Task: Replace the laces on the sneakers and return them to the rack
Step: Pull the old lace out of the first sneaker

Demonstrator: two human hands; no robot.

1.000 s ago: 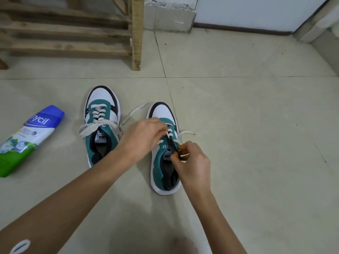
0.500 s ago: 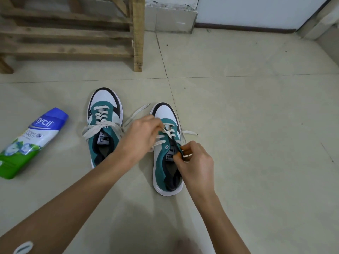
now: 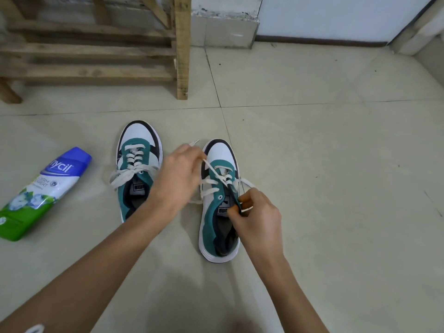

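The left hand has its fingers curled and pinches one end of the white lace of the right-hand sneaker. It holds the strand taut from the upper eyelets toward 10 o'clock, and the lace tip pokes out past the fingers. The right hand sits at 3 o'clock of that shoe's opening, fingers curled, pinching the dark edge by the tongue; a short white lace tip shows between its fingers. This sneaker is only partly laced, with several eyelets bare.

Both sneakers stand upright on the tiled floor, toes pointing to 12 o'clock, a narrow gap between them. The left-hand sneaker lies at 9 o'clock of its mate and a little farther from the person; it is laced up the front, with loose ends spread across its opening.

The wooden rack stands at 11 o'clock of the view, well apart from the 2 shoes. A blue, white and green bottle lies on its side at 9 o'clock – near the left-hand sneaker, not touching it
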